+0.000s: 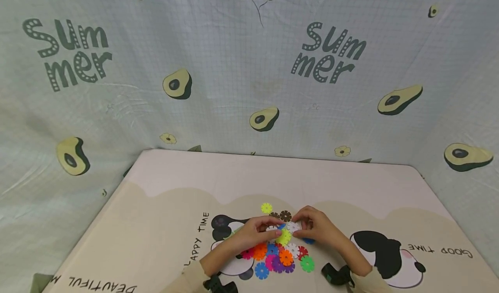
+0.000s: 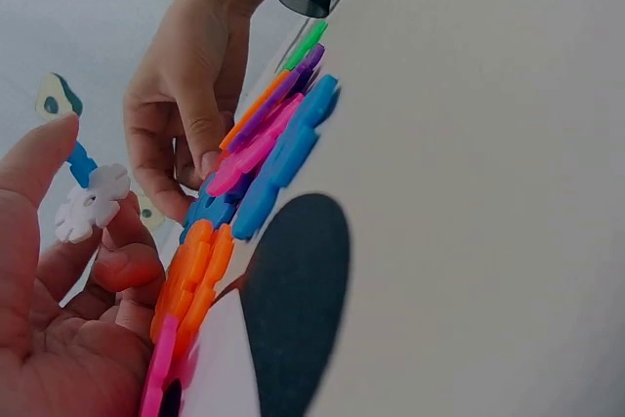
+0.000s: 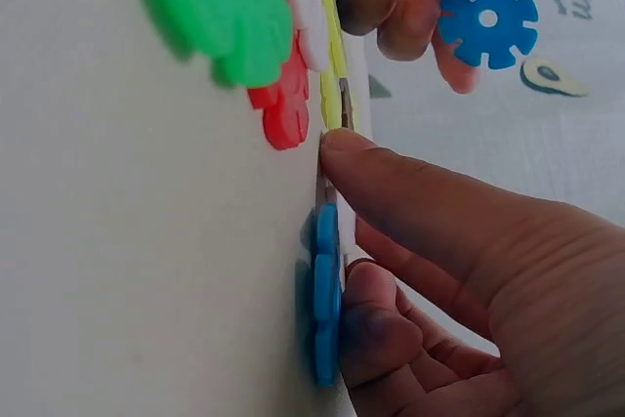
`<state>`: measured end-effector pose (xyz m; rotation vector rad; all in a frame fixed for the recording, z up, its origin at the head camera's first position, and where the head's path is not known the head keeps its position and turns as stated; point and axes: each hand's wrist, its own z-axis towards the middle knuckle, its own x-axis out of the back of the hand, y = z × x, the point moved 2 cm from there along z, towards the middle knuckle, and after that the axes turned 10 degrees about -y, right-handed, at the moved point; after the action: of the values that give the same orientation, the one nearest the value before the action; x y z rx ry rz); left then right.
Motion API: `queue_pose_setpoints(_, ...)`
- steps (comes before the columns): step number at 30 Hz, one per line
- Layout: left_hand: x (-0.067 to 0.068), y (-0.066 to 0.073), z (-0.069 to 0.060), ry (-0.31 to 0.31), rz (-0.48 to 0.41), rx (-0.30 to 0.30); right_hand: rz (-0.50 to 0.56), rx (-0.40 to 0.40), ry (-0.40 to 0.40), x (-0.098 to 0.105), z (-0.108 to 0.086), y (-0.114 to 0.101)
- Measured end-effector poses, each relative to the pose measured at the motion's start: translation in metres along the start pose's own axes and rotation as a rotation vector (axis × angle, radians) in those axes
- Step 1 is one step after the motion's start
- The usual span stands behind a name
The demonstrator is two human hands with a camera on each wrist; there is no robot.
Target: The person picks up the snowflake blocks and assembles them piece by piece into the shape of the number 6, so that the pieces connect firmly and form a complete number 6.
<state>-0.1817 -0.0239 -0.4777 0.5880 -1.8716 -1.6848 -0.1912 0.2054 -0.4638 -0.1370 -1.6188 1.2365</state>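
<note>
My left hand (image 1: 252,234) pinches a white notched disc (image 2: 93,204) joined at an angle to a blue disc (image 3: 488,19); in the left wrist view the thumb and fingers of this hand (image 2: 73,271) lie around the pair. Just right of it, my right hand (image 1: 317,226) has thumb and forefinger at opposite edges of another white disc (image 1: 293,227), low over the table. The right wrist view shows this hand (image 3: 439,241) beside a flat blue disc (image 3: 327,295), its thumb near yellow discs. Its grip on the white disc is partly hidden.
A pile of colored notched discs lies below the hands, with orange (image 1: 286,257), purple (image 1: 278,265), blue (image 1: 261,270) and green (image 1: 307,264) ones. Behind are a yellow disc (image 1: 267,208) and brown discs (image 1: 286,216). The printed tablecloth (image 1: 163,223) meets a curtain (image 1: 218,89).
</note>
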Motion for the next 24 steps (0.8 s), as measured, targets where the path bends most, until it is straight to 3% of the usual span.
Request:
queue_pose_setpoints(7, -0.0006, 0.0021, -0.0018, 0.021, -0.034, 0.036, 0.099, -0.101, -0.032, -0.0015, -0.0004, 0.0036)
queue_pose_setpoints(15, -0.0009, 0.0023, -0.0008, 0.011, -0.052, 0.017, 0.128, -0.090, 0.003, -0.0018, -0.0003, 0.0069)
queue_pose_setpoints(24, -0.0004, 0.0034, -0.0013, 0.027, -0.034, 0.034, 0.325, -0.102, 0.004, 0.0002, 0.0016, 0.0013)
